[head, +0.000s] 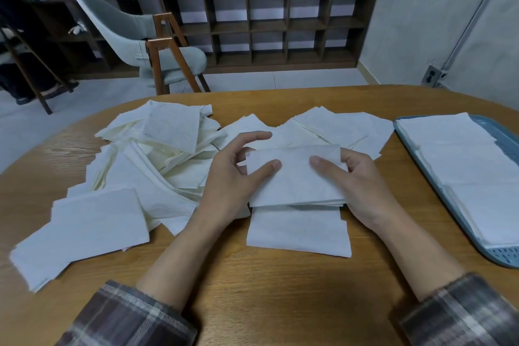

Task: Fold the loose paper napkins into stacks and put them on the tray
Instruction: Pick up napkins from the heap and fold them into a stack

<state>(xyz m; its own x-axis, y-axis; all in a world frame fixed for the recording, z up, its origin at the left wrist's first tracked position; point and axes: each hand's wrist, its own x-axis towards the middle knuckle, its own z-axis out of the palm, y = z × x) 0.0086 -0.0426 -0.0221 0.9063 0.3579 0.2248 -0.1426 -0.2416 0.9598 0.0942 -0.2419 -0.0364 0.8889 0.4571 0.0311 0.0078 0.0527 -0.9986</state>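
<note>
A small stack of folded white napkins [295, 180] is held just above the wooden table [252, 289]. My left hand [233, 177] grips its left edge, thumb on top. My right hand [356, 182] grips its right edge, thumb on top too. Under the stack a single flat napkin [297, 233] lies on the table. A heap of loose napkins [157, 154] spreads to the left, and more loose ones [345, 126] lie behind my hands. At the right edge a blue-grey tray [497, 254] carries folded napkins [460, 154].
Beyond the table's far edge stand a grey chair [146, 45] with wooden legs, a dark cubby shelf [266, 25] with potted plants on top, and a light wall at the right. A flat napkin [81, 230] lies at the near left.
</note>
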